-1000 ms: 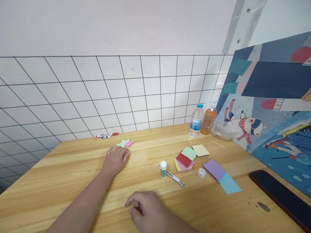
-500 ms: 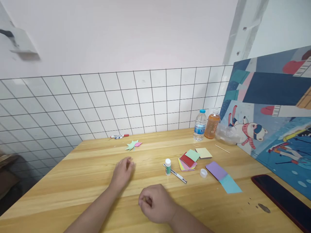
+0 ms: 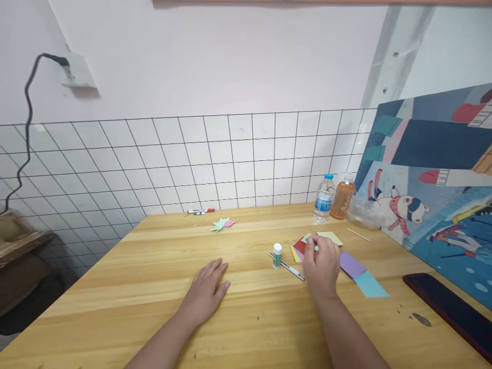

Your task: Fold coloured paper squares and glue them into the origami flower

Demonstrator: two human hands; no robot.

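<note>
My left hand point(image 3: 205, 292) lies palm down on the wooden table point(image 3: 246, 328), fingers stretched and nothing in them. Over the small stack of coloured paper squares is my right hand point(image 3: 323, 262), its fingers curled in; what they hold, if anything, is hidden. Beneath and beside it show a red square point(image 3: 300, 245) and a bit of green paper point(image 3: 307, 238). A glue stick point(image 3: 277, 256) with a white cap stands upright left of that hand, touching or in front of a slim utility knife point(image 3: 292, 270). A purple paper point(image 3: 352, 265) and a blue paper point(image 3: 371, 284) lie to its right.
A folded green paper piece point(image 3: 220, 224) with a pink one point(image 3: 229, 223) lies farther back, near markers point(image 3: 202, 211). Water point(image 3: 324, 199) and orange drink point(image 3: 343, 197) bottles stand by the wall. A thin stick point(image 3: 359, 234) and a phone point(image 3: 448, 312) lie right.
My right hand has moved right and forward to the paper stack, covering part of it and the small white cap. My left hand has flattened onto the table. The view has shifted left.
</note>
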